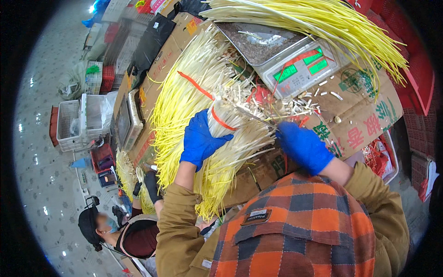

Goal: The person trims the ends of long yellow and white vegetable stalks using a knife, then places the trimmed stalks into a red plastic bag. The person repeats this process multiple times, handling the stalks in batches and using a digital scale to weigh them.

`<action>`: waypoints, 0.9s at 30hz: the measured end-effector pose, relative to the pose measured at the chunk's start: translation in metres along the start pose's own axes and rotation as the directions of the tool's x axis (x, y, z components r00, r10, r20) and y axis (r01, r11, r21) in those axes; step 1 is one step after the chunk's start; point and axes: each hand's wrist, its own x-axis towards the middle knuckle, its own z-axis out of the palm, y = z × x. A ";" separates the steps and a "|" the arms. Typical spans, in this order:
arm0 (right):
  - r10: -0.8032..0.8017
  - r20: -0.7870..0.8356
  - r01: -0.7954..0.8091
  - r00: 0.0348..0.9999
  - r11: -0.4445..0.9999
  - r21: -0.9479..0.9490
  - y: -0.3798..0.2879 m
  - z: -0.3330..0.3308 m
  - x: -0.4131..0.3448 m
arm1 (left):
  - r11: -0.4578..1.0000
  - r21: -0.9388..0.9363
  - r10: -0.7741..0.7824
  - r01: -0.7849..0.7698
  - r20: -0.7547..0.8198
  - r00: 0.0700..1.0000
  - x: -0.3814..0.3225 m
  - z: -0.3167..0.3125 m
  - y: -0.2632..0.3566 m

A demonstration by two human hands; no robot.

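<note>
A bundle of yellow garlic chives (221, 121), tied with a red strip (221, 119), lies before me on a larger pile of chives (180, 100). My left hand (204, 140), in a blue glove, grips this bundle near its pale stem ends, thumb and fingers spread around it. A knife (254, 116) is in my blue-gloved right hand (303, 145), its thin blade reaching toward the pale ends. My right fingers are blurred, and the knife's handle is hidden in them. Short white trimmings (238, 98) lie around the blade. Another red strip (195, 85) crosses the chives behind.
A digital scale (290, 74) with a metal pan stands beyond, long chives (311, 20) lying across it. Flattened cardboard (360, 114) covers the table. At left are a second scale (128, 119) and a masked person (135, 228) handling chives. A white bin (391, 155) stands at right.
</note>
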 end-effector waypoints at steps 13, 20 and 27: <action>-0.141 -0.064 0.136 0.988 0.988 -0.070 0.000 0.002 0.018 | 0.964 0.264 -0.008 0.032 -0.088 0.996 -0.023 0.007 0.026; -0.086 -0.071 0.080 0.994 0.993 -0.086 -0.004 -0.026 -0.020 | 0.960 0.278 0.027 0.020 -0.167 0.986 -0.032 0.012 0.031; -0.199 0.005 0.199 0.980 0.979 -0.042 -0.011 -0.019 0.006 | 0.945 0.328 0.112 -0.015 -0.281 0.953 -0.046 0.024 0.036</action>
